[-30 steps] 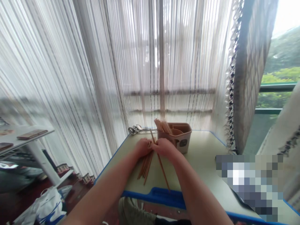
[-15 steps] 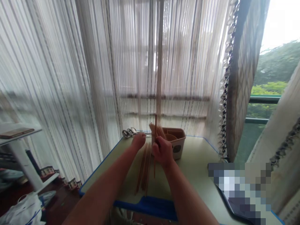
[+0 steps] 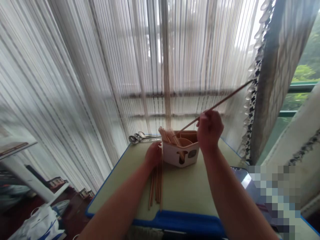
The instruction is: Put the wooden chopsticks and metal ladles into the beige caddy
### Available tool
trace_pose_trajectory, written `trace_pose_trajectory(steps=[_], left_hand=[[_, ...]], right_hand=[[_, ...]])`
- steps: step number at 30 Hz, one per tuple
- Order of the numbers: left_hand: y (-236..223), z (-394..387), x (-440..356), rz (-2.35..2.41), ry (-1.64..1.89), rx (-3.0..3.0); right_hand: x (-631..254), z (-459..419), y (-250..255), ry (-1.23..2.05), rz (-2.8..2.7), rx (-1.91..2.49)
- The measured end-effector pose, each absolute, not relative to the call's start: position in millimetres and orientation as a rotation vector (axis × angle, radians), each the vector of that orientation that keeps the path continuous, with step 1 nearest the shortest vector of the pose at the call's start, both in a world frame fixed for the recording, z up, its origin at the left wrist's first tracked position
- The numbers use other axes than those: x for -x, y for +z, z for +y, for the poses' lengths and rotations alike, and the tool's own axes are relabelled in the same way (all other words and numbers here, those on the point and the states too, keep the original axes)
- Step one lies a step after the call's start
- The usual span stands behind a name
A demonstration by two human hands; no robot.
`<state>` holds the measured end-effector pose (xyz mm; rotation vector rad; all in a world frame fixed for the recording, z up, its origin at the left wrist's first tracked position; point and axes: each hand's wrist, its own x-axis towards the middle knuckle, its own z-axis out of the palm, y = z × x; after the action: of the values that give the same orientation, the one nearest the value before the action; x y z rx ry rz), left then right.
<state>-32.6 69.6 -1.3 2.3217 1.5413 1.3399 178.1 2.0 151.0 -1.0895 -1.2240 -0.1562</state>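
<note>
My right hand (image 3: 210, 128) is closed around a long brown chopstick (image 3: 231, 95), holding it aslant above the holder's right side. The stick's lower end reaches the bundle at the holder's left compartment. This cutlery holder (image 3: 172, 156) is pale outside and brown inside, with a dark cut-out in its front. Several wrapped pale sticks (image 3: 168, 136) lean in its left part. Beside its left wall is my left hand (image 3: 153, 155), fingers partly hidden and loosely extended towards the holder. Several loose chopsticks (image 3: 156, 186) lie on the table below that hand.
Slotted metal spoons (image 3: 140, 136) lie at the table's back left. A blue edge rims the pale green table (image 3: 185, 193). A dark flat device (image 3: 241, 176), partly blurred out, rests on the right. Striped sheer curtains (image 3: 140, 66) hang behind.
My right hand has moved right and up, and its chopstick has gone from upright to a slant. My left hand has come down and nearer the holder's left wall. The view has shifted.
</note>
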Motion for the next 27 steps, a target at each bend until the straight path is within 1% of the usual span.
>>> trace_pose_trajectory(steps=[3,5,14,17,19,23,27], left_hand=[[-0.8,69.9,31.5,1.483,1.279,-2.326],[-0.2,69.7,33.0,1.448,1.253,-2.326],[8.2,62.5,39.7,1.202,1.11,-2.276],[9.2,60.7,35.3,1.173,1.112,-2.238],[8.1,61.2,33.5,1.205,1.128,-2.222],[3.9,64.8,33.4,1.255,1.155,-2.178],[1.8,65.6,33.6,1.259,1.149,-2.163]], right_hand=[[-197.5,21.9,180.9,-0.188,-1.374,1.122],[-206.5,33.0,189.3,-0.19,-1.469,1.159],[-233.1,61.9,176.1,-0.215,-1.689,1.307],[-240.0,66.3,174.5,-0.22,-1.768,1.389],[-243.5,70.4,172.3,-0.163,-1.846,1.48],[-249.7,78.7,165.8,0.054,-1.966,1.657],[-251.6,80.0,161.9,0.147,-1.978,1.745]])
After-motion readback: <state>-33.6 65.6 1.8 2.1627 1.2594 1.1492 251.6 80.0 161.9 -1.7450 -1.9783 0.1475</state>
